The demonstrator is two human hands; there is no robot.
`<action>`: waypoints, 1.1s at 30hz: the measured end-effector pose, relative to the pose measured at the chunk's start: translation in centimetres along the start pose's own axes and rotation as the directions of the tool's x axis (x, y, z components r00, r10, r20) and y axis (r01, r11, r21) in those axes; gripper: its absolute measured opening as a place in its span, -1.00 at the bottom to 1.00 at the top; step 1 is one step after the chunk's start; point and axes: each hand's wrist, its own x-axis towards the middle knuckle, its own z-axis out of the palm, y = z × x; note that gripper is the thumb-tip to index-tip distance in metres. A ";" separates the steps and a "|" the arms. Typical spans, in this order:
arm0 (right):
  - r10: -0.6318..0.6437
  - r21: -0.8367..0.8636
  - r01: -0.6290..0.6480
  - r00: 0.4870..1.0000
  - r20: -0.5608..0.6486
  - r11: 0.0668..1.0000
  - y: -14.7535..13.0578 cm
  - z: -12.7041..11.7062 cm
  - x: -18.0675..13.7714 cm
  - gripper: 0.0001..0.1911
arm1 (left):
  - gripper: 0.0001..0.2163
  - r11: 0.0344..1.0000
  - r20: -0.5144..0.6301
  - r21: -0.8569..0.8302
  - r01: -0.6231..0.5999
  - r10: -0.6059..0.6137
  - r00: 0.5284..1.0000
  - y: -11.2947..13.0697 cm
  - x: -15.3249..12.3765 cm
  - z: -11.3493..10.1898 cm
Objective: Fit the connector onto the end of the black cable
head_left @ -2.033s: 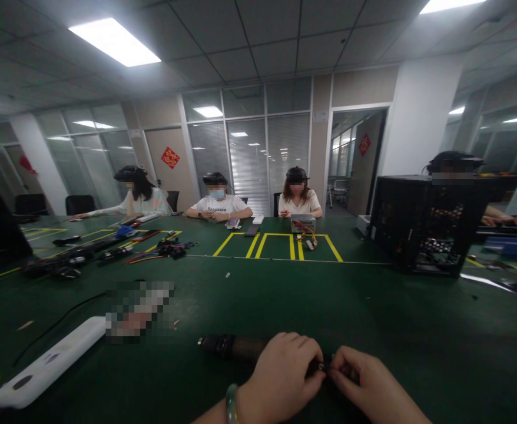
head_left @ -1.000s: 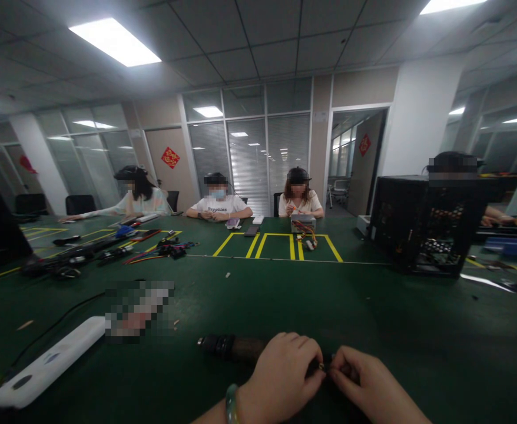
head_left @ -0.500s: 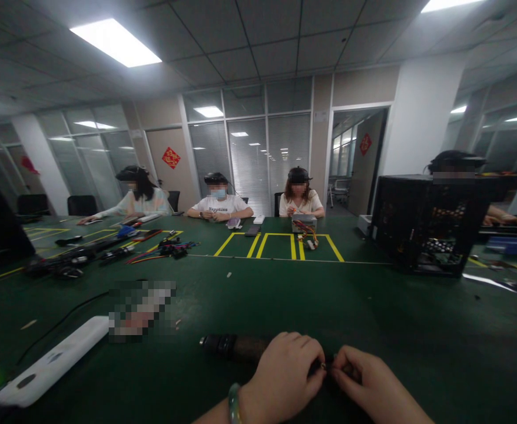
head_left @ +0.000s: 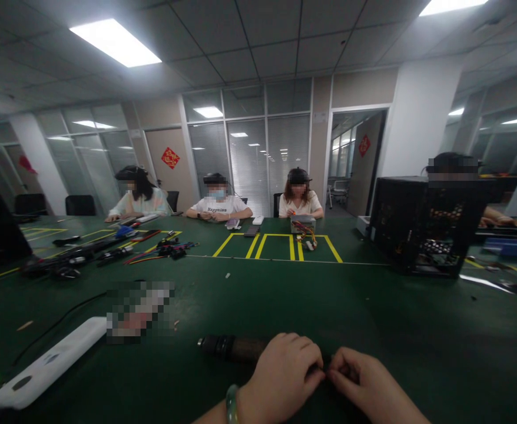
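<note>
At the front of the table, my left hand (head_left: 282, 374) is closed, thumb and fingertips curled together, a greenish bangle (head_left: 232, 403) on its wrist. My right hand (head_left: 360, 380) is closed too, its fingertips pinched against those of the left. Whatever lies between the fingertips is too small and dark to make out. A dark cylindrical tool (head_left: 245, 348) with a ringed collar and metal tip lies sideways behind my left hand, tip to the left. That hand hides its right part, so whether the hand grips it is unclear.
A white power strip (head_left: 50, 365) with a black cable lies at front left, beside a blurred patch. Cables and black parts (head_left: 170, 247) lie farther back. A black computer case (head_left: 430, 227) stands at right. Across the table sit several people, one behind a power supply (head_left: 303, 224).
A small shiny bit that showed at my left fingertips is hidden now. My hands have barely shifted. The view has moved slightly, and the person at far left has drawn an arm in.
</note>
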 end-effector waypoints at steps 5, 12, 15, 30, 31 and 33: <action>0.019 -0.021 -0.019 1.000 0.009 1.000 -0.3 -0.1 0.1 -0.88 | -0.92 1.000 0.005 0.005 -0.014 0.014 1.000 -0.4 0.1 0.3; 0.005 -0.032 -0.005 1.000 -0.004 0.999 0.0 0.0 -0.1 -0.88 | -0.82 1.000 -0.014 0.006 0.020 -0.020 1.000 0.0 0.0 0.2; 0.005 -0.038 -0.005 1.000 -0.004 0.999 0.2 0.1 -0.1 -0.88 | -0.86 1.000 -0.008 0.014 0.023 -0.023 1.000 0.0 0.0 0.2; 0.007 -0.050 -0.007 1.000 -0.003 0.999 0.0 0.0 0.0 -0.89 | -0.94 1.000 0.015 0.003 -0.019 0.019 1.000 -0.1 0.0 -0.1; 0.007 -0.057 -0.007 1.000 -0.005 0.998 0.0 0.0 0.0 -0.89 | -0.94 1.000 0.019 0.005 -0.020 0.020 1.000 -0.2 0.1 -0.1; 0.006 -0.066 -0.007 1.000 -0.004 0.998 0.2 0.1 0.1 -0.88 | -0.92 1.000 0.021 0.008 -0.011 0.011 1.000 -0.2 0.1 0.0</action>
